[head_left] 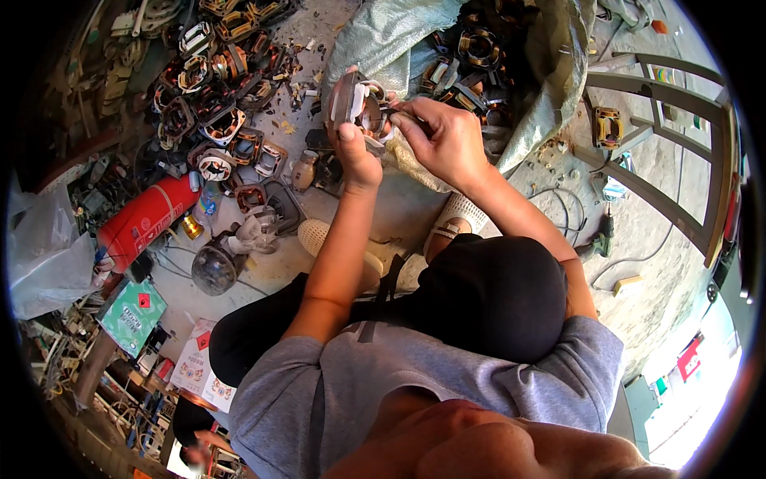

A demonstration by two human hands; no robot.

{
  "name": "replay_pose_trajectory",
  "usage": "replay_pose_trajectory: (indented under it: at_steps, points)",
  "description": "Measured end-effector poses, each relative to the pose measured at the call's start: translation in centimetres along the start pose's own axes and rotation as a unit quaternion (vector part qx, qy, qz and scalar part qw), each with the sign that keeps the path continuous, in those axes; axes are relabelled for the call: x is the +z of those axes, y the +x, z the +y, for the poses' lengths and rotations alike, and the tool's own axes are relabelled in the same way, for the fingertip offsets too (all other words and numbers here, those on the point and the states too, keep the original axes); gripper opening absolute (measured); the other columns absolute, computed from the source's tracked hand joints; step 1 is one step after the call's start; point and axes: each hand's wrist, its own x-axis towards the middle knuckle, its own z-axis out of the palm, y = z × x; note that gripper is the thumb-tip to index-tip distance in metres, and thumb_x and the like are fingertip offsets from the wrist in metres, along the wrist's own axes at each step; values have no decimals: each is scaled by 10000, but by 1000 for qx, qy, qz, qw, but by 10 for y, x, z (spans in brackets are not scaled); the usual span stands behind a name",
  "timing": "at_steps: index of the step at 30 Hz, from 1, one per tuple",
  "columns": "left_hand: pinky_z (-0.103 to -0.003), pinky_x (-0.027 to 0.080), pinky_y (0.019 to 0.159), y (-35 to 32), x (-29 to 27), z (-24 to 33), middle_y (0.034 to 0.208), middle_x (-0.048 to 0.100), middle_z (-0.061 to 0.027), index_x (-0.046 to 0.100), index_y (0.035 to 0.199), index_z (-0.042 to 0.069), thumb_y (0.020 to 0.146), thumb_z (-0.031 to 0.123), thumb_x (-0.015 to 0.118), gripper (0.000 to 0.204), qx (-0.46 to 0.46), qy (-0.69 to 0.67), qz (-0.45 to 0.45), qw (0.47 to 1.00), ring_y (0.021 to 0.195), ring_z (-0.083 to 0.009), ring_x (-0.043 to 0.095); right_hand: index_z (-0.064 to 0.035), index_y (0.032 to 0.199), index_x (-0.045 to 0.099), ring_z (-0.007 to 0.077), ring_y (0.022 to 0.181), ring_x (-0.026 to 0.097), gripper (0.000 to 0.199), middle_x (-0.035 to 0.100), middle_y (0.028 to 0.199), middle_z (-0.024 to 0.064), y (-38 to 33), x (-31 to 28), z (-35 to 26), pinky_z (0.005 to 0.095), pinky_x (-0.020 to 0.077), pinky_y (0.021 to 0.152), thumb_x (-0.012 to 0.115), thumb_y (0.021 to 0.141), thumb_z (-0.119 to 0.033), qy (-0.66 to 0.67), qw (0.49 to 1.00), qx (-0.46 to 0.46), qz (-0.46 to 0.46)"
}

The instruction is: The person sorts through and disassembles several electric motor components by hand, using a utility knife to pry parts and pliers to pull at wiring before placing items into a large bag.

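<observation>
A motor stator (357,104) with a dark metal core and white and copper-coloured windings is held up in front of me. My left hand (359,164) grips it from below and the left, thumb on the near side. From the right, my right hand (453,145) reaches its edge, thumb and forefinger pinched together at the windings. Whatever those fingertips hold is too small to make out. Just beyond both hands lies an open woven sack (391,40), with several stators (480,49) inside it.
A heap of stators (219,124) covers the floor at left, near a red cylinder (152,219) and a small jar (304,171). At right stand a metal frame (670,92) with another stator (608,128) on it, and a green power tool (602,239). Another person's hand shows at lower left.
</observation>
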Motion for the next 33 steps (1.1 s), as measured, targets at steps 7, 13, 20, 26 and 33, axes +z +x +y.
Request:
replay_pose_trajectory:
  at_steps: [7, 13, 20, 26, 33]
  points:
    - [-386, 506, 873, -1, -2, -4, 1164, 572, -144, 310, 1442, 6, 880, 760, 329, 940, 6, -3, 11, 1000, 1011, -276, 622, -68, 940, 699, 336, 682, 642, 180, 662, 769, 130, -2, -4, -2, 400, 507, 588, 689, 822, -204, 9, 999, -47, -26]
    - [-378, 509, 869, -5, 0, 2, 1151, 571, -130, 339, 1420, 5, 873, 710, 420, 896, -32, -42, 22, 998, 1002, -252, 617, -70, 964, 703, 336, 721, 659, 194, 683, 825, 131, 0, -6, -3, 393, 522, 611, 692, 815, -195, -2, 1000, -27, -16]
    - [-432, 492, 925, -1, -4, 1, 1172, 576, -171, 313, 1445, 13, 866, 765, 350, 950, -15, -18, 6, 1000, 1032, -306, 618, -78, 992, 709, 336, 719, 660, 217, 687, 829, 129, -2, -10, -5, 402, 523, 617, 691, 817, -206, -15, 997, -42, -61]
    - [-454, 467, 974, -3, -5, 5, 1184, 574, -184, 316, 1440, -2, 858, 772, 352, 969, -21, -14, 7, 1000, 1069, -327, 605, -99, 1001, 710, 324, 704, 659, 216, 681, 805, 120, -2, -3, -6, 397, 521, 611, 694, 824, -222, -24, 1000, 11, -12]
    - [-457, 459, 988, 5, -5, 8, 1159, 590, -217, 315, 1428, -33, 816, 832, 314, 1060, -21, -61, -9, 998, 1078, -338, 604, -77, 1010, 690, 224, 566, 625, 177, 652, 703, 111, -11, 5, 16, 325, 481, 563, 646, 890, -199, 132, 984, 114, -31]
